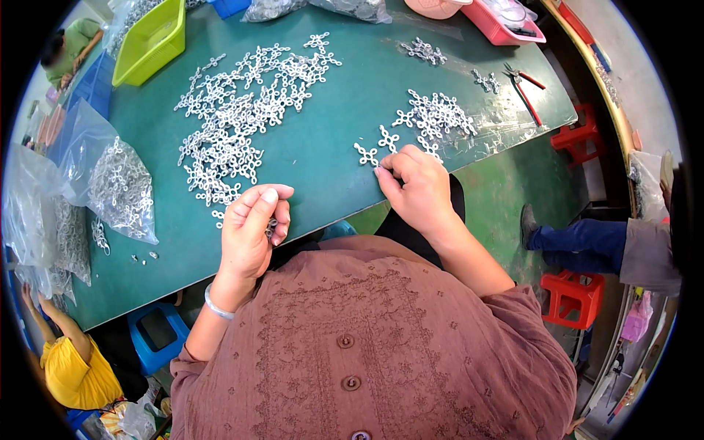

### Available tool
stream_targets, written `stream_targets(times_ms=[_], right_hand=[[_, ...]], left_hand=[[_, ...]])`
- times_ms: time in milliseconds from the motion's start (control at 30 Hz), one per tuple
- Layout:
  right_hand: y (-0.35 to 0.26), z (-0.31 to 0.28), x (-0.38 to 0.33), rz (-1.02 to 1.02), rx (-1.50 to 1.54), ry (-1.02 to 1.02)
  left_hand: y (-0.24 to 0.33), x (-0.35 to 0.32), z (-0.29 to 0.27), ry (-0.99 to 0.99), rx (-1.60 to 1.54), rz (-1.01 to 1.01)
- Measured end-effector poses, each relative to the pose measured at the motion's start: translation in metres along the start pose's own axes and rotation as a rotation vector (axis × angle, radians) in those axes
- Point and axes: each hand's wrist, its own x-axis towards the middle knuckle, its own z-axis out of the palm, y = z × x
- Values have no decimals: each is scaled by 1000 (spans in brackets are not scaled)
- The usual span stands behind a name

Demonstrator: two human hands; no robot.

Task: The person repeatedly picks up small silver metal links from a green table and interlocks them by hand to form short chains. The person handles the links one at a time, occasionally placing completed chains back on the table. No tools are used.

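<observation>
My left hand point(253, 224) is closed, palm turned up, around a few small grey metal pieces point(272, 228) that show between its curled fingers. It is beside the near end of a long pile of silvery looped cross-shaped metal pieces point(242, 110) on the green table. My right hand point(418, 183) is pinched at the table's near edge, its fingertips touching a cross-shaped metal piece point(366, 155). Another loose piece point(388, 137) lies just beyond, and a smaller heap of the same pieces point(436, 116) is past the knuckles.
Red-handled pliers point(529, 99) lie at the table's right. Clear bags of metal pieces point(121, 187) sit on the left. A yellow-green basin point(152, 44) and a pink basin point(506, 26) stand at the back. Red stools point(572, 299) and another person's legs point(579, 246) are to the right.
</observation>
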Motion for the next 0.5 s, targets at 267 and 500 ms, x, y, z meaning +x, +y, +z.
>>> stream_targets(times_ms=[267, 500], right_hand=[[-8, 8, 11, -115, 31, 72], [-6, 5, 5, 30, 24, 3]], left_hand=[[3, -3, -1, 16, -32, -26], [5, -14, -9, 27, -15, -18]])
